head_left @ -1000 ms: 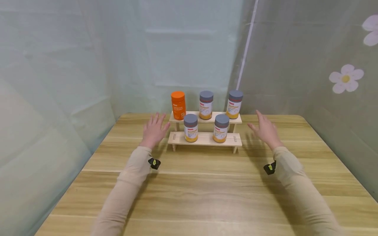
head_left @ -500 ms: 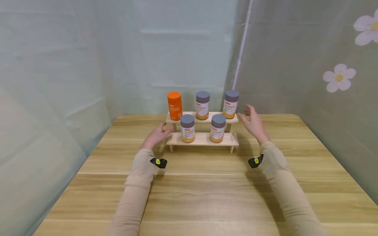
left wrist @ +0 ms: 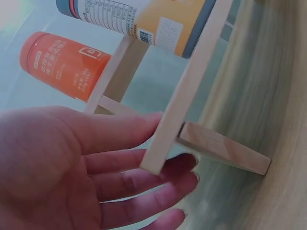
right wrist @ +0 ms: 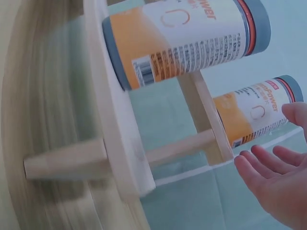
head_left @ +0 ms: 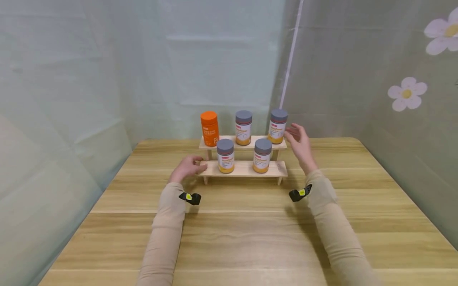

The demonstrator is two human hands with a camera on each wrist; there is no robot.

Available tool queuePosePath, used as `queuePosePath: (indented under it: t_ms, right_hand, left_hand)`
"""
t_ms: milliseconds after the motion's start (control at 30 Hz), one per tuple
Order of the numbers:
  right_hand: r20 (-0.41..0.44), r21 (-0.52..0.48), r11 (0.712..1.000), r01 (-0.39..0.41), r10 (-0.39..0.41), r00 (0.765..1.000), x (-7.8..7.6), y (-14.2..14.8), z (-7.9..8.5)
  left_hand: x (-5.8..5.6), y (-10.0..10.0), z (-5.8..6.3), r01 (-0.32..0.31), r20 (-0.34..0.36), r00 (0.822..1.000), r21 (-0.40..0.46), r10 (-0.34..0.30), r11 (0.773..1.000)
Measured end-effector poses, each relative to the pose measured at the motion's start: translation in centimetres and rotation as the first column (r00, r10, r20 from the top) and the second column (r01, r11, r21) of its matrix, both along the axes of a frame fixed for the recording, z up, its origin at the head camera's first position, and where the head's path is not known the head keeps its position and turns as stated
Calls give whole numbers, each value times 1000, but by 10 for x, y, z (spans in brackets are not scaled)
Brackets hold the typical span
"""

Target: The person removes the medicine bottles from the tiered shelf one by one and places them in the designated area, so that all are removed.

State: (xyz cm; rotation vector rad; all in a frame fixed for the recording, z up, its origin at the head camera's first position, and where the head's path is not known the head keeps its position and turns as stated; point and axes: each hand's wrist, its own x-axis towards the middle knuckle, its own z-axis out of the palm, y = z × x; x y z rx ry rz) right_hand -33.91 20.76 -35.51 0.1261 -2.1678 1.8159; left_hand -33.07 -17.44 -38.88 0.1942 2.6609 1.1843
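A two-tier wooden shelf (head_left: 243, 169) stands on the table. My left hand (head_left: 187, 167) pinches the left end of its lower board, thumb above and fingers below, as the left wrist view shows. My right hand (head_left: 301, 145) is beside the upper right grey-lidded jar (head_left: 277, 130), thumb and fingers spread; whether it touches the jar or board is unclear. The upper tier also carries an orange jar (head_left: 210, 131) at left and a grey-lidded jar (head_left: 243, 130) in the middle. On the lower tier sit a left grey-lidded jar (head_left: 226, 158) and a right one (head_left: 262, 158).
The wood-grain table (head_left: 236, 238) extends in front of the shelf and to both sides. Pale curtain cloth (head_left: 222, 59) hangs close behind the table, and grey cloth with flower prints (head_left: 407, 94) hangs at the right.
Both hands have moved in toward the shelf. The left went from spread above the table to pinching the lower board's end; the right came left to the upper right jar. The jars keep their places.
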Motion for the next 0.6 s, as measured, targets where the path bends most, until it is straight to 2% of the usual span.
queuePosePath:
  t_ms: [200,467,600]
  right_hand:
    - [-12,-89,996,-7,6,1000,-2,-6,-3]
    - [-58,-97,995,-14,8,998,-6,-13,-8]
    - [-63,-63,998,-4,0,998,-8,-18,-13]
  left_hand:
    - [-2,1,-2,-1,15,1000,20,1,1000]
    - [-5,1,-6,-13,23,1000,31,12,999]
    - [-4,2,-5,-29,29,999,28,28,999]
